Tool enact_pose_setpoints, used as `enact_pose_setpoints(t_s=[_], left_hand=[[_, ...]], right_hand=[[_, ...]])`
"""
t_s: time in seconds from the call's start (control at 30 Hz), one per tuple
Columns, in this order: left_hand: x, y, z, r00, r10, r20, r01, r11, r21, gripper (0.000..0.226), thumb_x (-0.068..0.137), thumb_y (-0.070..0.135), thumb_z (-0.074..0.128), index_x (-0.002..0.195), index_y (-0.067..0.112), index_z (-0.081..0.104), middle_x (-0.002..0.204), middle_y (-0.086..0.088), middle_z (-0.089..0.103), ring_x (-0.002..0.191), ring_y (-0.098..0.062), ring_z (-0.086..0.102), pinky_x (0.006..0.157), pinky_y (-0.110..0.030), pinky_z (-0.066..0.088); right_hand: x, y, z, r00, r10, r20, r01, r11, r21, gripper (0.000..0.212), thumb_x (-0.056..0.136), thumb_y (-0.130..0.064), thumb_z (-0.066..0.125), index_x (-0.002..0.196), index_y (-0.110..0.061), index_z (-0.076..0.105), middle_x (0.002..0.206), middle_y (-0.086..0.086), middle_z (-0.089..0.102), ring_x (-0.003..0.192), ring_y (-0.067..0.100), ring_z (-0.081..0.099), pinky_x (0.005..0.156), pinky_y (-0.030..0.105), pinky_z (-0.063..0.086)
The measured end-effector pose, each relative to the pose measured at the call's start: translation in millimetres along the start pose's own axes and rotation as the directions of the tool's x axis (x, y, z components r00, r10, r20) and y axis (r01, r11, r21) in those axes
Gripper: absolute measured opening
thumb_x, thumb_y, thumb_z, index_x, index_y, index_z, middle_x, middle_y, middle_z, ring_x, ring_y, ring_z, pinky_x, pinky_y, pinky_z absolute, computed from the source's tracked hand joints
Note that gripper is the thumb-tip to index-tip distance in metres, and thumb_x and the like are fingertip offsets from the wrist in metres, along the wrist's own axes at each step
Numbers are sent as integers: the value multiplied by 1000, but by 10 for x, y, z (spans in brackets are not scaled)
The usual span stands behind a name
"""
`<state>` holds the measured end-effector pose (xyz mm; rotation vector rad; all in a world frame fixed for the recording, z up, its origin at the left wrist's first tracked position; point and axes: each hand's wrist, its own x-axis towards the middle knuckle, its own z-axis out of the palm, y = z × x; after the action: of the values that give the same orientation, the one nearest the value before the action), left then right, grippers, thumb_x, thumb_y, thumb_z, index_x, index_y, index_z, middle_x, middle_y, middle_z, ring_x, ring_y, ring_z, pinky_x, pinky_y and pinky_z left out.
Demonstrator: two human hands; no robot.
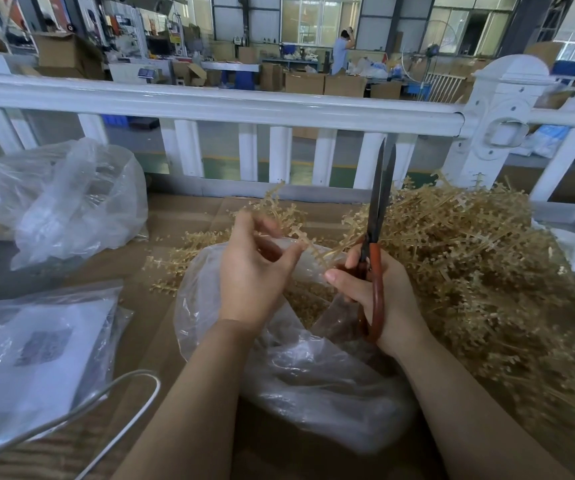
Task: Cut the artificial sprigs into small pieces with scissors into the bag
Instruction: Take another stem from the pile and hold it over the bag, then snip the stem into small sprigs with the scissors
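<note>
Scissors (379,216) gripped upright in R hand (379,292), blades nearly together, L hand (255,271) pinching sprig (279,216) over clear bag (314,375).

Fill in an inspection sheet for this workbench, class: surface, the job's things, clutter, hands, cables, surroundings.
Surface: brown cardboard sheet covering the bench.
Job's things: open clear bag under the hands with cut pieces inside; big pile of tan sprigs to the right; scissors with red handles, blades pointing up and nearly closed.
Clutter: crumpled plastic bag at far left; flat bag with white paper at near left.
Hands: left hand pinches one sprig above the bag; right hand grips the scissors.
Cables: one grey cable looping at near left.
Surroundings: white railing behind the bench; workshop with cardboard boxes beyond.
</note>
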<state>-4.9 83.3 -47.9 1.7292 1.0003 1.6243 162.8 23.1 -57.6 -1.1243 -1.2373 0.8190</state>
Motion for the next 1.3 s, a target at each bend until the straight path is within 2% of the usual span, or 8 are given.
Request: enact_pose_setpoints(t_s=[0.17, 0.33, 0.5, 0.67, 0.87, 0.97, 1.13, 1.3], left_hand=[[26, -64, -68, 879, -249, 406, 401, 847, -350, 14, 91, 4, 66, 84, 15, 67, 72, -3, 64, 59, -14, 56, 57, -26, 49], [22, -37, -68, 736, -248, 629, 526, 796, -301, 10, 75, 28, 77, 83, 22, 75, 80, -6, 71, 70, -16, 65, 65, -23, 55], [-5, -47, -42, 753, -163, 637, 452, 832, -322, 20, 68, 24, 88, 84, 24, 76, 82, -4, 73, 76, -15, 69, 69, -22, 55], [5, -65, -71, 766, -210, 608, 473, 824, -311, 18, 67, 26, 85, 84, 26, 78, 87, -5, 77, 78, -17, 74, 66, -22, 57], [6, -19, -21, 721, -289, 630, 571, 763, -302, 28, 59, 17, 84, 83, 15, 71, 86, -11, 76, 74, -20, 75, 64, -25, 59], [-3, 4, 4, 721, -305, 622, 576, 763, -294, 30, 60, 11, 81, 85, 10, 65, 81, -10, 76, 70, -19, 74, 62, -24, 59], [11, -19, -14, 747, -340, 572, 592, 732, -337, 24, 61, 6, 80, 82, 8, 68, 76, -9, 75, 66, -17, 73, 58, -23, 57], [21, -39, -20, 764, -427, 484, 640, 602, -478, 15, 60, 8, 79, 74, 13, 76, 75, -8, 75, 63, -15, 72, 55, -22, 55]], right_hand=[[-11, 6, 9, 997, -60, -44, 58, 997, -47, 30, 67, -43, 86, 78, -34, 61, 90, 12, 68, 86, 39, 67, 86, 59, 57], [-18, -29, 35, 996, -63, -64, 60, 997, -39, 30, 65, -44, 86, 77, -34, 61, 94, 15, 70, 92, 39, 69, 89, 59, 57], [-30, -47, 48, 997, -55, -55, 49, 994, -98, 25, 68, -43, 82, 76, -33, 61, 92, 1, 74, 86, 24, 73, 80, 46, 59], [-27, -46, 31, 998, -48, -34, 45, 995, -90, 19, 76, -28, 81, 77, -35, 63, 100, 1, 76, 85, 16, 73, 68, 25, 55], [5, -4, 41, 996, -29, -82, 22, 996, -90, 25, 79, -8, 84, 81, -19, 62, 91, 2, 75, 89, 23, 74, 84, 46, 59], [-9, -23, 73, 995, -36, -91, 25, 993, -115, 24, 82, 4, 79, 82, -10, 59, 89, 2, 75, 88, 19, 74, 87, 44, 59], [-34, -87, 97, 992, -67, -103, 42, 972, -232, 23, 86, -9, 79, 82, -21, 60, 86, 3, 72, 83, 20, 70, 82, 37, 56], [-27, -82, 120, 991, -34, -131, -9, 948, -319, 21, 83, -23, 83, 93, -26, 65, 77, -17, 68, 74, -3, 63, 69, 11, 46]])
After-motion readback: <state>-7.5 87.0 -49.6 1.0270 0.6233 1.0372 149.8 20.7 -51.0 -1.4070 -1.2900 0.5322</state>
